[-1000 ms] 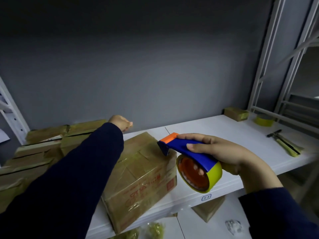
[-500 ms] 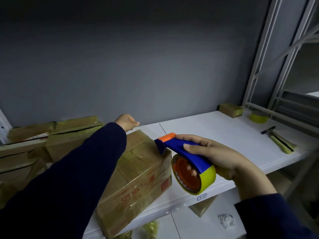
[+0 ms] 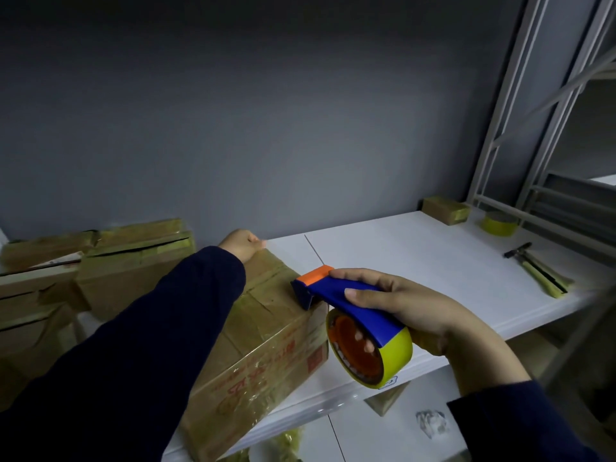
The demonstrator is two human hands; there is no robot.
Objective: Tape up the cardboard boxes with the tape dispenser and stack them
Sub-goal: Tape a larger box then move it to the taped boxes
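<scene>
- While the right hand [image 3: 416, 311] had its fingers clamped round the blue tape dispenser [image 3: 353, 310], the orange-tipped cutter end touched the top right edge of the taped cardboard box [image 3: 266, 345].
- Left hand [image 3: 241, 246] fingers curled over the box's far top edge.
- Box sat at the white shelf's [image 3: 433, 261] front edge.
- More boxes [image 3: 133, 265] piled left; yellow tape roll [image 3: 498, 225] far right.
</scene>
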